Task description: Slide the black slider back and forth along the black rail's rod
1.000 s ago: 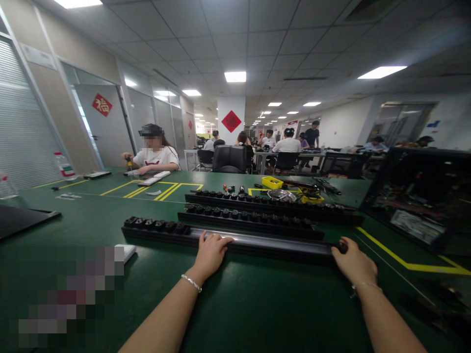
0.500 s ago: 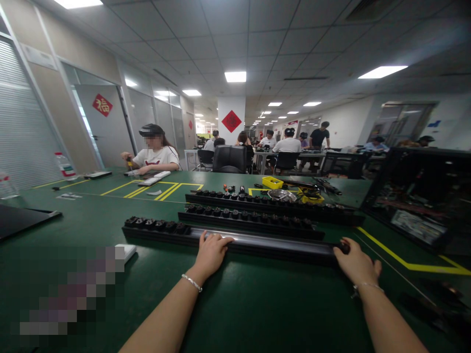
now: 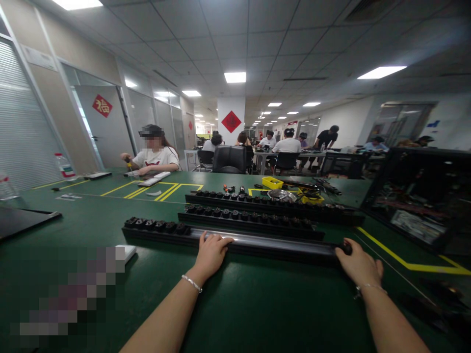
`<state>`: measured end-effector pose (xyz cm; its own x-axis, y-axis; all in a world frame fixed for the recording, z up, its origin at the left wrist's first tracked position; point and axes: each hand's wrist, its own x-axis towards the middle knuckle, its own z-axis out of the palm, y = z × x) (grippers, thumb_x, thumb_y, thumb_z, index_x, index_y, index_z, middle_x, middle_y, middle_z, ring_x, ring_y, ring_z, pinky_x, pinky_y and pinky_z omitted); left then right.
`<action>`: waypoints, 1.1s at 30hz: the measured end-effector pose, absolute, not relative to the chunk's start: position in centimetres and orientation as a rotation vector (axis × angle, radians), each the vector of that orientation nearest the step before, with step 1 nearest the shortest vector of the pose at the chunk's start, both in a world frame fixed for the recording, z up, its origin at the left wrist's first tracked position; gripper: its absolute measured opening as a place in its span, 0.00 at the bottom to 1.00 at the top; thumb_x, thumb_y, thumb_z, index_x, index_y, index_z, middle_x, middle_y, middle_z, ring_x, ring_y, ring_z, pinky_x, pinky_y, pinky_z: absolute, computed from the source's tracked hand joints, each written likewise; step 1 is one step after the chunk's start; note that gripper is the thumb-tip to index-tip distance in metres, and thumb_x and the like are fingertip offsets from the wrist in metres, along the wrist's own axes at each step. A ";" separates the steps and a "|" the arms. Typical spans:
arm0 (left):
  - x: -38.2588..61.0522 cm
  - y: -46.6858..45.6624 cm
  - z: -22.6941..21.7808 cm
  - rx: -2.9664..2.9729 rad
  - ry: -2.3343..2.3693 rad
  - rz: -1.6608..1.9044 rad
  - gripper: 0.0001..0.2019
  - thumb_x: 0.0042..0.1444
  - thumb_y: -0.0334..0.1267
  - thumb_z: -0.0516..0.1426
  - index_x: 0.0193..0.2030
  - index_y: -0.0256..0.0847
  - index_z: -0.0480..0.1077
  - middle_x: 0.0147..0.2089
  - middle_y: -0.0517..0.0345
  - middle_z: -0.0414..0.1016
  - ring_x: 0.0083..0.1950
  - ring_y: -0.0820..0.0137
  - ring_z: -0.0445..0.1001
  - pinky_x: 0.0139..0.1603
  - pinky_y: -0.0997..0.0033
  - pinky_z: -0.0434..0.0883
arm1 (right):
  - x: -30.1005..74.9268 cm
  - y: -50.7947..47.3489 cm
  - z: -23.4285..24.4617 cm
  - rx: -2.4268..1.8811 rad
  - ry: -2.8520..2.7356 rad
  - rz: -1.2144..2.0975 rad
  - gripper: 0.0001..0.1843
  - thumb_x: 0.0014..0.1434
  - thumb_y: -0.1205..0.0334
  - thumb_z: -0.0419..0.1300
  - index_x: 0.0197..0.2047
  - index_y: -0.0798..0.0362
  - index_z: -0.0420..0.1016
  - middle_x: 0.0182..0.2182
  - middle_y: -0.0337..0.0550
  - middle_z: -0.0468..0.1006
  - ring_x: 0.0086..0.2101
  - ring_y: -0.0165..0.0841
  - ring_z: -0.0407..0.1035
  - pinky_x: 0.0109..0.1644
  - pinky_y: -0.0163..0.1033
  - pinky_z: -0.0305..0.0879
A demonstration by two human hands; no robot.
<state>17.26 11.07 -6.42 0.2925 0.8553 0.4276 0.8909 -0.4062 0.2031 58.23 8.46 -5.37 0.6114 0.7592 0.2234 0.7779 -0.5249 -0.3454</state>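
Observation:
A long black rail (image 3: pixel 272 243) lies across the green table (image 3: pixel 239 304) right before me, with several black modules seated at its left end. My left hand (image 3: pixel 210 253) rests on the rail's middle, fingers curled over its near edge. At the rail's right end my right hand (image 3: pixel 358 266) pinches a small black part (image 3: pixel 346 248). Two more black rails (image 3: pixel 253 219), filled with modules along their length, lie parallel just behind it.
A white flat object (image 3: pixel 127 251) lies left of the rail. A yellow bin (image 3: pixel 272 183), a metal bowl (image 3: pixel 281 195) and tools sit farther back. An open dark case (image 3: pixel 419 196) stands at right, a black tray (image 3: pixel 22 219) at left. People work at the far tables.
My right hand has slid slightly right and down along the rail's end. The left hand has stayed put. A person in the background has walked to the right.

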 end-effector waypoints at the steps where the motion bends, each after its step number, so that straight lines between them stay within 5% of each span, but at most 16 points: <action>1: 17.3 11.1 -6.4 -2.468 -1.668 -0.742 0.17 0.53 0.32 0.53 0.48 0.58 0.66 0.37 0.64 0.70 0.45 0.69 0.66 0.61 0.50 0.42 | 58.2 8.4 -5.3 -2.427 -1.225 -0.050 0.31 0.53 0.45 0.42 0.56 0.50 0.61 0.43 0.52 0.72 0.46 0.47 0.65 0.55 0.56 0.49; 10: 17.3 11.1 -6.5 -2.472 -1.655 -0.762 0.17 0.53 0.32 0.53 0.47 0.58 0.66 0.37 0.65 0.70 0.44 0.69 0.66 0.60 0.50 0.44 | 58.3 8.3 -5.5 -2.380 -1.164 -0.010 0.32 0.52 0.43 0.43 0.55 0.50 0.62 0.51 0.53 0.67 0.53 0.52 0.56 0.54 0.64 0.47; 25: 17.3 11.1 -6.6 -2.454 -1.645 -0.743 0.17 0.53 0.32 0.53 0.47 0.58 0.66 0.37 0.65 0.71 0.44 0.70 0.66 0.60 0.51 0.43 | 58.8 8.4 -5.5 -2.382 -1.124 -0.031 0.32 0.52 0.44 0.44 0.57 0.51 0.61 0.48 0.54 0.69 0.50 0.50 0.60 0.51 0.55 0.56; 33: 17.3 11.2 -6.5 -2.458 -1.656 -0.743 0.17 0.54 0.33 0.53 0.48 0.58 0.66 0.37 0.65 0.70 0.44 0.70 0.66 0.60 0.51 0.43 | 60.1 8.7 -6.9 -2.346 -1.139 -0.131 0.37 0.51 0.41 0.45 0.58 0.55 0.60 0.58 0.54 0.56 0.58 0.52 0.46 0.57 0.58 0.48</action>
